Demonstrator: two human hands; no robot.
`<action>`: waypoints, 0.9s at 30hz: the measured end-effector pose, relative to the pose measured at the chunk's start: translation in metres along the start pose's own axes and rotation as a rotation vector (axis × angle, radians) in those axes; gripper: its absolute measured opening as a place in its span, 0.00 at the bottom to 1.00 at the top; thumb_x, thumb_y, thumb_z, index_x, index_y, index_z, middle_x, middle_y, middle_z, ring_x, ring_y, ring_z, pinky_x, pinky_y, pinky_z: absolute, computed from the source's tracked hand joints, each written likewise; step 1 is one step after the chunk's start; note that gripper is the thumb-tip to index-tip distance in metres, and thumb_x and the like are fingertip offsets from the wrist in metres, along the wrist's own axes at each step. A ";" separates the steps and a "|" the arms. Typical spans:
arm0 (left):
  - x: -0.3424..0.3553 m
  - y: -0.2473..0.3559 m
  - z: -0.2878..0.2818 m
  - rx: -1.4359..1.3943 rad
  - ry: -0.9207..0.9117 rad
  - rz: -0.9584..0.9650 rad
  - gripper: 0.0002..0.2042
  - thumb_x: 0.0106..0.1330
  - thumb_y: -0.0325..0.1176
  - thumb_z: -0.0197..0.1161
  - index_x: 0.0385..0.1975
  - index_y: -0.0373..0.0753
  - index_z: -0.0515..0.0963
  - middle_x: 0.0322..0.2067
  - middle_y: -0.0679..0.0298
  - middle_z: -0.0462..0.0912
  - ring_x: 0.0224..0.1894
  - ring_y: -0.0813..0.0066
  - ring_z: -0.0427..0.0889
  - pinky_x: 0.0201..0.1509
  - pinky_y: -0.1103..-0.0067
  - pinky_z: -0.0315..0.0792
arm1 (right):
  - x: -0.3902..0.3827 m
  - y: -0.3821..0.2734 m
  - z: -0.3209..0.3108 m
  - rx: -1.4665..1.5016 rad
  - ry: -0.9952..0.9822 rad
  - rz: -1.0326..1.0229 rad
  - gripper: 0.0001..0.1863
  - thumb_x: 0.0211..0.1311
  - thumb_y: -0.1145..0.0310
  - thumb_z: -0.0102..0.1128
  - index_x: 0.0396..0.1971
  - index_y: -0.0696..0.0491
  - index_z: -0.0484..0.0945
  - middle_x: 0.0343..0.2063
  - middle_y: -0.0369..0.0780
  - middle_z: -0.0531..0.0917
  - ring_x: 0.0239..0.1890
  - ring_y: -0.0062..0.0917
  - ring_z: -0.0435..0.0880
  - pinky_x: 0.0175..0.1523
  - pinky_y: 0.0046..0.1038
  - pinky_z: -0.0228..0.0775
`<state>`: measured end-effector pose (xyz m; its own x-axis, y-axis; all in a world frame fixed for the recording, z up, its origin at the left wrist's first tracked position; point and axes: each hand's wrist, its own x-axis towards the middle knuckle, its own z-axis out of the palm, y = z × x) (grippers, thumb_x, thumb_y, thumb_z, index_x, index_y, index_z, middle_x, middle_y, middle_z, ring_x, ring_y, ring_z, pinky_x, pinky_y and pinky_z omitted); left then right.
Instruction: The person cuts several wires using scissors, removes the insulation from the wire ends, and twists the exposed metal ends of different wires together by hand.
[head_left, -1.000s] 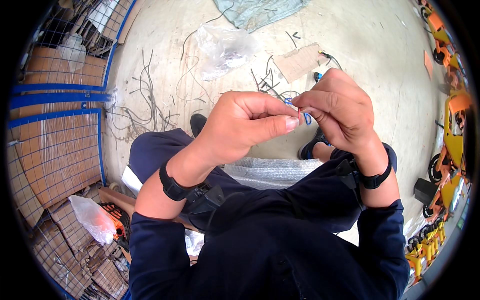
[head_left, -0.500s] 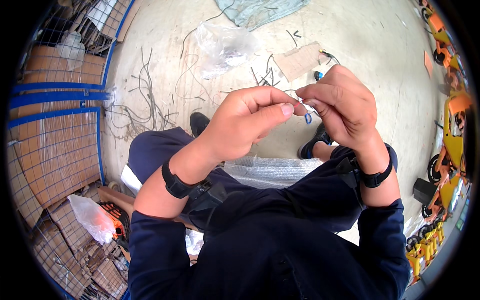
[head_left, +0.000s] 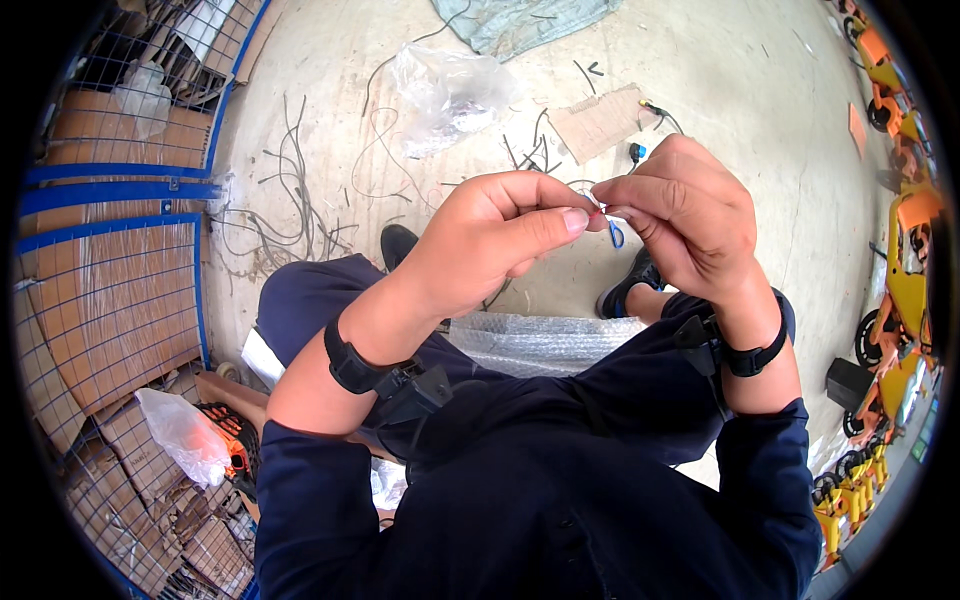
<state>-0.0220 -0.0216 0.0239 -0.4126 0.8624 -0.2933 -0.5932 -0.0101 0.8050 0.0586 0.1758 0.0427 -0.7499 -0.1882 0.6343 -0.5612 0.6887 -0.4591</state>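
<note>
My left hand (head_left: 500,235) is closed, its thumb and index finger pinching a thin red wire (head_left: 597,213). At the other side of it, the thumb and index finger of my right hand (head_left: 690,210) pinch together on the wire's end. The two fingertips almost meet, and they hide most of the wire. Just below shows a small blue loop (head_left: 616,235); whether it hangs from the hands or lies on the floor I cannot tell. A sheet of bubble wrap (head_left: 540,340) lies across between my knees.
Cut dark cables (head_left: 295,190) are strewn on the floor at left. Ahead lie a clear plastic bag (head_left: 450,90), a cardboard piece (head_left: 600,125) and a connector lead (head_left: 636,153). A blue mesh cage (head_left: 110,230) stands left; yellow-orange wheeled machines (head_left: 910,240) line the right.
Both hands keep nearly the same place. The right fingers have shifted slightly at the wire, and the white bit beside them is less visible.
</note>
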 end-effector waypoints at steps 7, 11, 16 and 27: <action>-0.004 0.004 0.010 0.077 0.065 0.084 0.09 0.65 0.26 0.61 0.39 0.27 0.79 0.28 0.65 0.82 0.15 0.93 0.58 0.17 0.90 0.48 | 0.001 -0.001 -0.002 0.015 0.001 0.019 0.11 0.44 0.78 0.68 0.32 0.55 0.82 0.21 0.37 0.80 0.23 0.28 0.77 0.27 0.25 0.67; -0.006 0.002 0.012 0.108 0.075 0.122 0.08 0.64 0.26 0.61 0.38 0.27 0.80 0.26 0.65 0.82 0.14 0.93 0.57 0.16 0.89 0.48 | 0.000 -0.003 -0.003 0.044 0.000 0.024 0.11 0.45 0.78 0.67 0.32 0.56 0.82 0.21 0.37 0.80 0.22 0.28 0.76 0.27 0.26 0.67; -0.007 0.001 0.013 0.109 0.072 0.152 0.09 0.65 0.26 0.60 0.40 0.27 0.79 0.30 0.62 0.83 0.16 0.93 0.59 0.17 0.90 0.50 | 0.001 -0.006 -0.005 0.043 -0.016 0.060 0.11 0.45 0.79 0.66 0.32 0.55 0.82 0.21 0.38 0.80 0.23 0.29 0.76 0.27 0.26 0.67; -0.005 0.003 0.009 0.022 0.057 0.057 0.08 0.65 0.24 0.57 0.40 0.28 0.78 0.37 0.58 0.83 0.16 0.93 0.58 0.17 0.91 0.50 | 0.000 -0.003 -0.002 0.032 0.011 0.040 0.11 0.45 0.79 0.67 0.31 0.55 0.83 0.21 0.37 0.80 0.21 0.27 0.76 0.26 0.25 0.66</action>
<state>-0.0155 -0.0212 0.0325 -0.4842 0.8304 -0.2754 -0.5530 -0.0465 0.8319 0.0612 0.1756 0.0453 -0.7679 -0.1531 0.6220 -0.5419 0.6730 -0.5034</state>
